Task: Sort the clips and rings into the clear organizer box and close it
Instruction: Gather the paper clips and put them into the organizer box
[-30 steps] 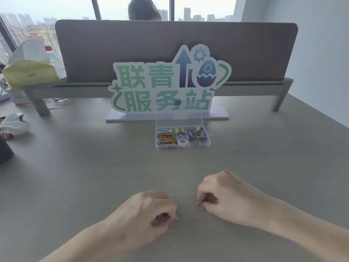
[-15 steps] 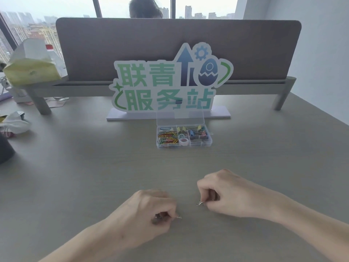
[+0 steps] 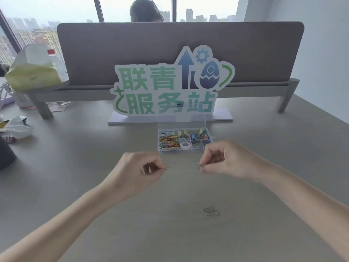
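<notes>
Head view, two hands, left (image 3: 143,171) and right (image 3: 222,159), each pinching one clip, two clips (image 3: 211,211) on desk (image 3: 75,186)

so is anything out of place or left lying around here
Yes: a few silver paper clips lie loose on the desk near the person, apart from the open clear organizer box. Each hand, left hand and right hand, pinches another small clip. Nothing looks spilled or damaged.

Open organizer box (image 3: 186,147) and loose clips
Clear box, lid upright, colourful clips inside; silver clips (image 3: 211,211) lie on the bench, well apart.
</notes>
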The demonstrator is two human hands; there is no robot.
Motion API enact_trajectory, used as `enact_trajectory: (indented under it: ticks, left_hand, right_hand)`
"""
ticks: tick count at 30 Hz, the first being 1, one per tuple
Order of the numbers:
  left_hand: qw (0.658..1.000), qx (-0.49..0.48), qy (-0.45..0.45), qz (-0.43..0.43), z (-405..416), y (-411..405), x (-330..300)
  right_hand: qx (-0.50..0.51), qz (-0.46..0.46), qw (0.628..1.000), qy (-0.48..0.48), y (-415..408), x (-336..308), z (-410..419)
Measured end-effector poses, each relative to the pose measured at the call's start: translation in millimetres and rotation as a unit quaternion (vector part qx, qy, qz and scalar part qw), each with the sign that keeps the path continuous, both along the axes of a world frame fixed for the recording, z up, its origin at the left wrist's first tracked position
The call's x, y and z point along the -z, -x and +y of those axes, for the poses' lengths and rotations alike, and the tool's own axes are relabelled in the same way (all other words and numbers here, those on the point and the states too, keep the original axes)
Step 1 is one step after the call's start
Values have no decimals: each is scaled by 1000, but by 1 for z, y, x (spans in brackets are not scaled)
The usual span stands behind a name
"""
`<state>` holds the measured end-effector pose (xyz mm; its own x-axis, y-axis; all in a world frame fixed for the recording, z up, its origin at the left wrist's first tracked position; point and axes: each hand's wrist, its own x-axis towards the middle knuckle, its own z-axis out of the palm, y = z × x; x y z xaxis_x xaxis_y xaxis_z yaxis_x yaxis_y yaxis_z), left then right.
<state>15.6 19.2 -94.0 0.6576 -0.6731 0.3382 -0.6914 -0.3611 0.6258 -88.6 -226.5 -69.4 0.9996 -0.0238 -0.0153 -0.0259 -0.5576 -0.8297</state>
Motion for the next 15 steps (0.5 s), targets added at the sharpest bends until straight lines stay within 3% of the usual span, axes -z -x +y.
enact_trajectory:
  ticks: [5, 15]
  left_hand:
    - [997, -70, -2, 7, -29, -49, -4]
    - [991, -109, 2, 73, -62, -118, 8]
  right_hand:
    - [22, -72, 995, 67, -68, -7, 6]
    - [10, -81, 975, 205, -152, 11, 5]
